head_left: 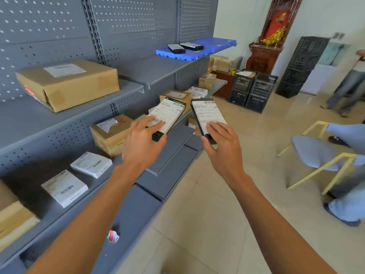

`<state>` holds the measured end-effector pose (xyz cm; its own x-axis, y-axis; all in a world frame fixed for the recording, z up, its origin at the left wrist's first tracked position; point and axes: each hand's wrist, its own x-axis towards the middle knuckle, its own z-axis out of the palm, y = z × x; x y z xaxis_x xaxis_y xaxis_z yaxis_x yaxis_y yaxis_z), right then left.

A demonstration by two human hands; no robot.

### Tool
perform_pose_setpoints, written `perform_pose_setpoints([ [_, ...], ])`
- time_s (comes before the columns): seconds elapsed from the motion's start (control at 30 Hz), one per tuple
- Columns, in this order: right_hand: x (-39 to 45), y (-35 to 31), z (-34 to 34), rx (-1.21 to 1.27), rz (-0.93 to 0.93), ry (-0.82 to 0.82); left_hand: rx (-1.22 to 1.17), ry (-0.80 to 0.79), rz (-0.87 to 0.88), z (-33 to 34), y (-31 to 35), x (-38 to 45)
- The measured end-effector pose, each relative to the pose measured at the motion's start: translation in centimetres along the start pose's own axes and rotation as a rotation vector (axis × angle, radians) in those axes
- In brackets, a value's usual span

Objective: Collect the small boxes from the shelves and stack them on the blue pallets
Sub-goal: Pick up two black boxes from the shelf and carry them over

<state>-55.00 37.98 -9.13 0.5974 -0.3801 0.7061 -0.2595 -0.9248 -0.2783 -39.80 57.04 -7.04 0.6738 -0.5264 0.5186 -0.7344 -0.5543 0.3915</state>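
Two labelled boxes — left hand (141,143), right hand (223,144) — barcodes, print unreadable

- I have one wide-angle view, worn on the person's head, looking forward and down.
- It faces along the grey shelving (126,91) on its left, floor on its right.
- Both forearms reach out close beneath it.

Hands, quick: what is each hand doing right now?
Left hand: holds a small black box with a white label, fingers on top.
Right hand: holds another small black labelled box.
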Motion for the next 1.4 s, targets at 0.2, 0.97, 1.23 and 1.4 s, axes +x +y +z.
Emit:
perform_pose_setpoints([
  [0.2,6.8,3.6,4.1,-0.043,0.040,-0.007,-0.051,-0.020,0.052,4.9,-1.2,9.1],
  [0.97,29.4,26.1,16.9,0.058,0.013,0.097,-0.015,-0.038,0.031,22.5,4.5,37.1],
  [1.23,39.1,34.1,20.6,0.095,-0.059,0.065,0.018,0.043,-0.014,28.3,6.0,47.1],
  [1.4,45.0,37.0,24.3,0.110,-0.104,0.042,0.047,0.077,-0.042,30.9,5.3,53.1],
])
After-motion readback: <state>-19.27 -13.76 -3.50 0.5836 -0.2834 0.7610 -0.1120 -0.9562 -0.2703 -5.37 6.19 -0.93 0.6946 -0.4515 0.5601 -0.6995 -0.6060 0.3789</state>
